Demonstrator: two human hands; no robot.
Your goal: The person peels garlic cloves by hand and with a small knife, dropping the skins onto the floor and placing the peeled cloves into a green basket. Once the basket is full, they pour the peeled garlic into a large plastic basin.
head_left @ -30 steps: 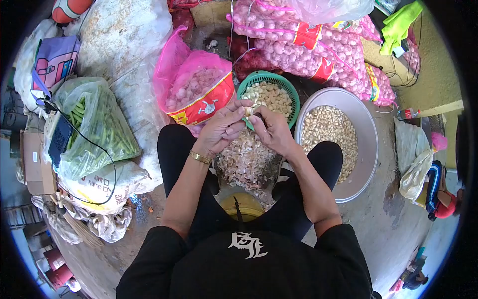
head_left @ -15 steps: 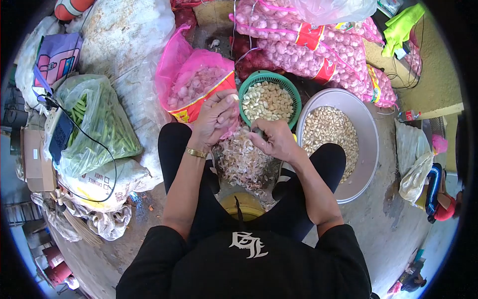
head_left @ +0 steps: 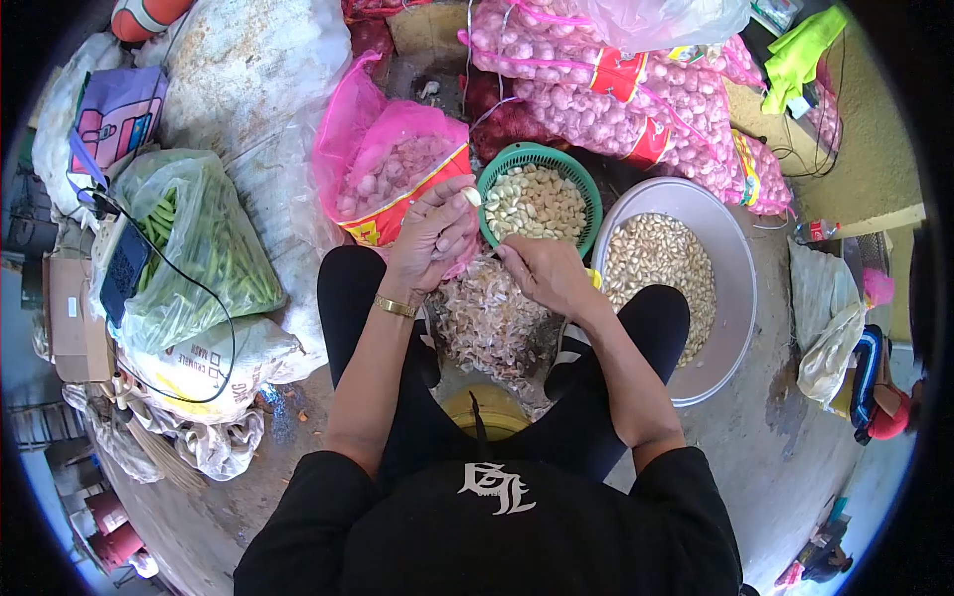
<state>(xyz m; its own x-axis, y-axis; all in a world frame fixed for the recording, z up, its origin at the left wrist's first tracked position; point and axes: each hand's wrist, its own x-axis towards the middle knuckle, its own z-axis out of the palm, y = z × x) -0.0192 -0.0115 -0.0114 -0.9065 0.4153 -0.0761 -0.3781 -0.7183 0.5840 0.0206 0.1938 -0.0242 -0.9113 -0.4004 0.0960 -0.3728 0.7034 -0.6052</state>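
My left hand [head_left: 433, 238] pinches a pale garlic clove [head_left: 471, 197] between thumb and finger, beside the green basket's left edge. My right hand [head_left: 542, 270] is closed just below the basket; what its fingers hold, if anything, is hidden. Peeled cloves fill the green basket [head_left: 596, 221]. To the right, a large pale basin [head_left: 737, 288] holds many unpeeled cloves [head_left: 661, 263]. Between my feet lies a heap of garlic skins [head_left: 487, 323]. An open pink mesh bag [head_left: 343, 119] with garlic stands at upper left of my hands.
Full pink garlic sacks [head_left: 556, 74] are stacked beyond the basket. Green vegetables in a clear plastic bag [head_left: 224, 243] lie at left, with a phone [head_left: 126, 273] and cable. A yellow container [head_left: 512, 412] is between my legs. Part of a person [head_left: 825, 561] shows at lower right.
My right hand has turned, its fingers now drawn together near the basket's lower edge. The clove in my left hand shows more clearly.
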